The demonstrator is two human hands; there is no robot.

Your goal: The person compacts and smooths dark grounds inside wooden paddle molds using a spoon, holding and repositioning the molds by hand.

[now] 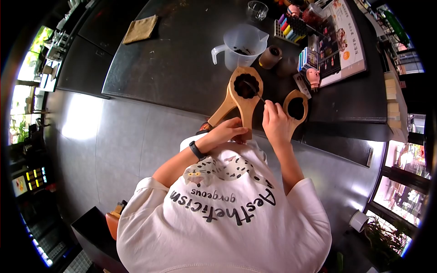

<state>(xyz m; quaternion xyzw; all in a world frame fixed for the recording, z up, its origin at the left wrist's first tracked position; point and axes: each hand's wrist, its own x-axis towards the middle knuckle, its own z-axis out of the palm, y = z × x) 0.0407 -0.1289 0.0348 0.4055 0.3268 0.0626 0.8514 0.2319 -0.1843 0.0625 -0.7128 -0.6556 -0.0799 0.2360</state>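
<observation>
Left fingers (233,123) grasp the wooden mooncake mould (246,105) by its near handle (247,123); right fingers (270,107) pinch a thin tool (256,92) angled into its scalloped cavity (244,91)

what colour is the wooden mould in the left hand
The wooden mould is a light golden tan; it shows best in the head view.

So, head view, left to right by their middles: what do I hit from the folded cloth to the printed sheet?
Folded cloth → scalloped wooden mould → right hand → smaller wooden piece → pink figurine → printed sheet.
</observation>
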